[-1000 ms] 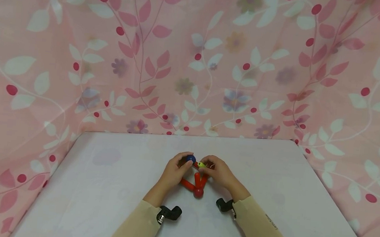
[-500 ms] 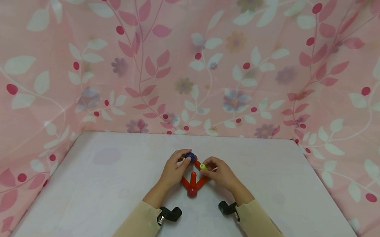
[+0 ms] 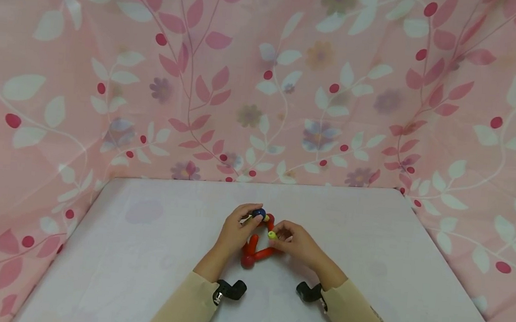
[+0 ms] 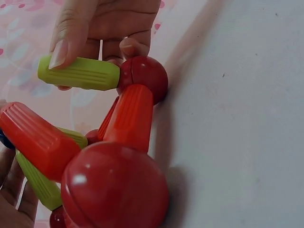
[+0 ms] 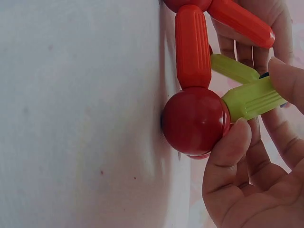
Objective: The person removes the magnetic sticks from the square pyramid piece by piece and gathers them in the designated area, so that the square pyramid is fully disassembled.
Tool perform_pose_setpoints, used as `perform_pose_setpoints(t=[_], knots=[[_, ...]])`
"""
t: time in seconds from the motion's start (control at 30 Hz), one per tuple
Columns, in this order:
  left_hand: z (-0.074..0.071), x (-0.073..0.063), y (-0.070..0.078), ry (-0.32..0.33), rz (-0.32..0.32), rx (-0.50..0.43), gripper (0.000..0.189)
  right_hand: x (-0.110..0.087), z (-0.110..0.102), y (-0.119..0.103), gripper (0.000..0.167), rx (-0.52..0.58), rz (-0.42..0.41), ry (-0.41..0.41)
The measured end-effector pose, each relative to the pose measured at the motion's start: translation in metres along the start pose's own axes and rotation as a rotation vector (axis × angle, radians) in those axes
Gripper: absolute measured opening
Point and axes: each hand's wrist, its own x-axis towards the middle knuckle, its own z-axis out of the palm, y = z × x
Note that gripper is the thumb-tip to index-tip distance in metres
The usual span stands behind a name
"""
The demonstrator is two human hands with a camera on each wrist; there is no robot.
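A magnetic building frame of red balls, red rods and lime green rods stands on the table between the hands. My left hand [image 3: 234,230] grips the blue ball [image 3: 259,214] at a raised corner. My right hand [image 3: 299,242] pinches an upright green rod [image 5: 254,98], thumb pressed to its side; one fingertip lies against the red ball [image 5: 194,121] at its foot. From that ball a red rod [image 5: 193,47] runs along the table to the front red ball [image 3: 247,261]. Another red rod [image 4: 38,137] rises from the front ball, its upper end free.
The white-covered table [image 3: 164,254] spreads around the frame. A pink floral cloth [image 3: 264,80] hangs behind and at both sides. Black wrist cameras [image 3: 231,289] sit on both sleeves.
The frame has turned clockwise as seen from above: its front red ball has swung left, and a far red ball now shows. My right hand has moved slightly right and closer to the person.
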Motion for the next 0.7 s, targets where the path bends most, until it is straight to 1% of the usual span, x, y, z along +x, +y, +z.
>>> perform_pose_setpoints(t=[0.13, 0.37, 0.47, 0.53, 0.57, 0.63, 0.7], knots=[[-0.003, 0.0, 0.001, -0.009, 0.01, 0.021, 0.031, -0.003, 0.004, -0.004, 0.019, 0.021, -0.007, -0.023], [-0.007, 0.002, 0.001, -0.074, 0.02, -0.035, 0.032, -0.007, 0.01, -0.008, 0.023, 0.022, -0.015, -0.046], [-0.007, 0.003, 0.001, -0.088, 0.018, -0.054, 0.033, -0.008, 0.008, -0.008, 0.023, 0.03, -0.029, -0.059], [-0.007, 0.003, 0.004, -0.095, 0.002, -0.057, 0.034, -0.008, 0.004, -0.007, 0.022, 0.034, -0.034, -0.063], [-0.008, 0.002, 0.009, -0.097, -0.004, -0.06, 0.034, -0.008, 0.002, -0.008, 0.021, 0.035, -0.029, -0.058], [-0.008, 0.001, 0.009, -0.105, -0.023, -0.054, 0.036, -0.006, -0.004, -0.009, 0.02, 0.035, -0.015, -0.032], [-0.008, 0.001, 0.009, -0.106, -0.04, -0.043, 0.036, 0.0, -0.008, -0.008, 0.018, 0.024, -0.002, 0.019]])
